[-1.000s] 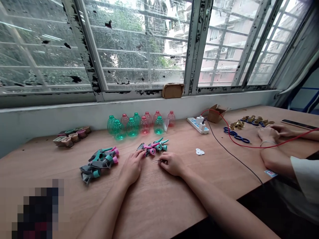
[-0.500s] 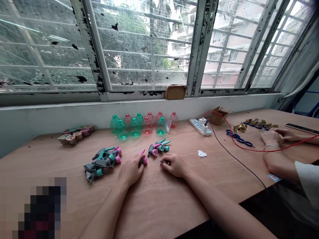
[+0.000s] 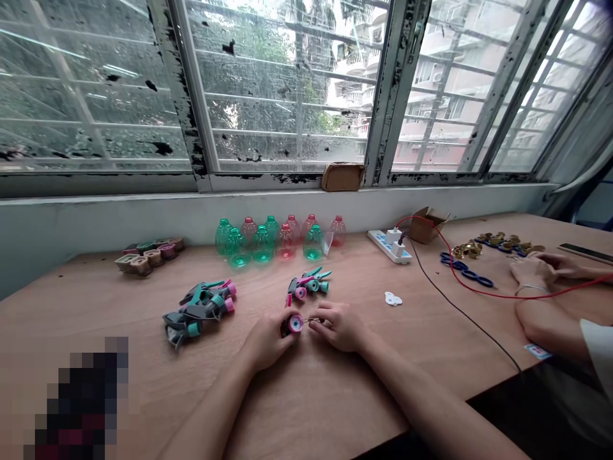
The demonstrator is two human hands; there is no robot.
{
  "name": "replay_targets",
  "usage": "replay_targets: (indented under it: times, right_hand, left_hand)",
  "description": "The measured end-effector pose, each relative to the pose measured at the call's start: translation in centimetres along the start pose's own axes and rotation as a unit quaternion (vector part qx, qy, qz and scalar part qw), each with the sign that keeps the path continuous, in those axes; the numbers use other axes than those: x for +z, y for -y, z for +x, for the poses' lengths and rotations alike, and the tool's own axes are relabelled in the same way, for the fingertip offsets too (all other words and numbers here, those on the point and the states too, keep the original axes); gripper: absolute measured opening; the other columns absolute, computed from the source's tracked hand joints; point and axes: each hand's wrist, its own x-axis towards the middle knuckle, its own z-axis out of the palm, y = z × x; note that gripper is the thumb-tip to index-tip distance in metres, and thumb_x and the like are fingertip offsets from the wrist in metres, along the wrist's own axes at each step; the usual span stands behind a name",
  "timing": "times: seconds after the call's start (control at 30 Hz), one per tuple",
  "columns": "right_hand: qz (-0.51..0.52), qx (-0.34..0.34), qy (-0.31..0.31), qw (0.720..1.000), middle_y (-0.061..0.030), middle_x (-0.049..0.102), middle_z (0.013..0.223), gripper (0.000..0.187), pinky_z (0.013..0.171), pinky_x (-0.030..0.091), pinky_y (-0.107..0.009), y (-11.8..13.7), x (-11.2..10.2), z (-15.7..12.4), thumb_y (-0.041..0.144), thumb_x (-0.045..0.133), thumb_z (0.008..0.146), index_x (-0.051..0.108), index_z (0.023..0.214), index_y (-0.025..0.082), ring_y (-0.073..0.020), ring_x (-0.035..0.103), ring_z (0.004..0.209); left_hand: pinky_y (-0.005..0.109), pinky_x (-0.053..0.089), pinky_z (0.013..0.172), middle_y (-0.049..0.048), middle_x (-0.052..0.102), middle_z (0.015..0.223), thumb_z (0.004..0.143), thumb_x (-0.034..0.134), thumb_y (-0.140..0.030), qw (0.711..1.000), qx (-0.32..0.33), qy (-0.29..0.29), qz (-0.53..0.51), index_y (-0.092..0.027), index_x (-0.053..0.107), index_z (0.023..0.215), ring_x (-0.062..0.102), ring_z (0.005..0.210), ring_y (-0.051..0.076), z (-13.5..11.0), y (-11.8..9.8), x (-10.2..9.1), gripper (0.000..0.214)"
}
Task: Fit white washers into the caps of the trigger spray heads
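Observation:
My left hand (image 3: 269, 337) is closed round a spray bottle trigger head (image 3: 295, 324) with a pink collar, its round opening turned to the right and showing white inside. In my right hand (image 3: 339, 327) is a pair of tweezers (image 3: 313, 320), pinched between thumb and fingers, with the tips at the collar's opening. Whether they touch it I cannot tell. Just behind my hands lies a small group of trigger heads (image 3: 311, 284) in pink, teal and grey. A larger pile of grey and teal trigger heads (image 3: 204, 310) is left of my left hand.
Green and pink clear bottles (image 3: 262, 246) stand along the wall. White discs (image 3: 393, 298) lie to the right. A power strip (image 3: 389, 246) has a black cable and a red cable (image 3: 479, 294) crossing the table. Another person's hands (image 3: 534, 271) work at the far right.
My left hand has moved right and turned the trigger head so its collar opening shows. The tweezers in my right hand now meet it closely. The whole view has shifted slightly.

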Motion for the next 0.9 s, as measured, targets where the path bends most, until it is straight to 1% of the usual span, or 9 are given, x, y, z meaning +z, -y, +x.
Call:
replay_targets:
  times: [0.07, 0.17, 0.3, 0.37, 0.5, 0.57, 0.63, 0.77, 0.9]
  right_hand:
    - [-0.027, 0.001, -0.003, 1.0, -0.0024, 0.066, 0.09, 0.023, 0.066, 0.038, -0.023, 0.2, -0.3, -0.1, 0.034, 0.05, 0.093, 0.069, 0.104, 0.028, -0.0141, 0.06, 0.077]
    - [-0.086, 0.001, -0.002, 0.996, -0.0018, 0.067, 0.086, 0.026, 0.062, 0.034, -0.024, 0.6, -0.7, -0.2, 0.038, 0.047, 0.095, 0.07, 0.102, 0.029, -0.0134, 0.059, 0.073]
    - [-0.162, 0.01, -0.008, 0.987, -0.0017, 0.067, 0.075, 0.032, 0.057, 0.026, -0.025, 1.2, -1.1, -0.3, 0.038, 0.042, 0.097, 0.072, 0.092, 0.027, -0.0126, 0.058, 0.067]
    - [-0.189, 0.021, -0.013, 0.982, -0.0018, 0.068, 0.073, 0.034, 0.055, 0.024, -0.026, 1.7, -1.1, -0.2, 0.037, 0.041, 0.097, 0.072, 0.086, 0.026, -0.0123, 0.058, 0.065]
    - [-0.224, 0.033, 0.01, 0.974, -0.0016, 0.069, 0.073, 0.031, 0.054, 0.022, -0.027, 2.6, -1.0, 0.1, 0.033, 0.046, 0.094, 0.069, 0.076, 0.023, -0.013, 0.059, 0.064]
    - [-0.231, 0.033, 0.032, 0.972, -0.001, 0.069, 0.072, 0.029, 0.053, 0.022, -0.027, 2.9, -1.0, 0.2, 0.032, 0.049, 0.092, 0.068, 0.072, 0.022, -0.0134, 0.059, 0.063]
    - [-0.226, 0.023, 0.054, 0.972, -0.0004, 0.069, 0.072, 0.028, 0.053, 0.023, -0.028, 2.9, -1.2, 0.2, 0.031, 0.05, 0.091, 0.068, 0.07, 0.022, -0.0135, 0.059, 0.061]
    - [-0.192, -0.007, 0.075, 0.978, 0.0006, 0.07, 0.074, 0.029, 0.054, 0.025, -0.027, 2.1, -1.7, 0.0, 0.033, 0.05, 0.091, 0.069, 0.073, 0.023, -0.013, 0.059, 0.063]
    - [-0.15, -0.027, 0.078, 0.985, 0.0009, 0.07, 0.073, 0.027, 0.054, 0.026, -0.026, 1.2, -1.7, -0.3, 0.034, 0.05, 0.09, 0.071, 0.076, 0.024, -0.0116, 0.058, 0.062]
  left_hand:
    - [0.023, 0.044, 0.07, 0.0001, 0.07, 0.091, 0.076, 0.055, -0.016, 1.0, 0.002, 0.004, 0.0, -0.022, 0.063, 0.103, 0.063, 0.08, 0.016, -0.1, 0.0, 0.0, 0.029]
    - [0.024, 0.044, 0.072, 0.0009, 0.071, 0.096, 0.077, 0.055, -0.017, 1.0, 0.009, 0.01, 0.005, -0.023, 0.064, 0.105, 0.063, 0.085, 0.017, -0.1, 0.0, 0.0, 0.029]
    - [0.024, 0.045, 0.073, 0.0023, 0.071, 0.1, 0.079, 0.058, -0.024, 1.0, 0.005, 0.009, 0.017, -0.023, 0.065, 0.107, 0.064, 0.088, 0.019, 0.0, -0.1, 0.1, 0.029]
    - [0.025, 0.046, 0.074, 0.0027, 0.07, 0.101, 0.08, 0.059, -0.028, 0.999, 0.001, 0.01, 0.031, -0.023, 0.064, 0.109, 0.064, 0.088, 0.019, 0.0, 0.0, 0.1, 0.029]
    - [0.026, 0.045, 0.073, 0.0041, 0.07, 0.102, 0.082, 0.057, -0.03, 0.994, 0.0, 0.017, 0.112, -0.025, 0.064, 0.111, 0.064, 0.088, 0.021, 0.0, 0.1, 0.1, 0.03]
    - [0.027, 0.044, 0.069, 0.0037, 0.07, 0.096, 0.082, 0.057, -0.031, 0.987, 0.001, 0.034, 0.156, -0.025, 0.064, 0.107, 0.063, 0.084, 0.022, 0.0, 0.2, 0.1, 0.026]
    - [0.027, 0.043, 0.067, 0.0029, 0.069, 0.092, 0.083, 0.056, -0.031, 0.984, 0.006, 0.052, 0.17, -0.025, 0.063, 0.103, 0.063, 0.082, 0.021, 0.0, 0.2, 0.1, 0.022]
    - [0.025, 0.044, 0.071, 0.0027, 0.066, 0.098, 0.085, 0.055, -0.03, 0.991, 0.025, 0.069, 0.111, -0.025, 0.062, 0.106, 0.06, 0.086, 0.019, -0.1, 0.4, 0.2, 0.023]
    - [0.026, 0.044, 0.077, 0.0028, 0.065, 0.098, 0.082, 0.059, -0.029, 0.995, 0.03, 0.084, 0.05, -0.025, 0.064, 0.107, 0.058, 0.088, 0.018, -0.2, 0.4, 0.1, 0.026]
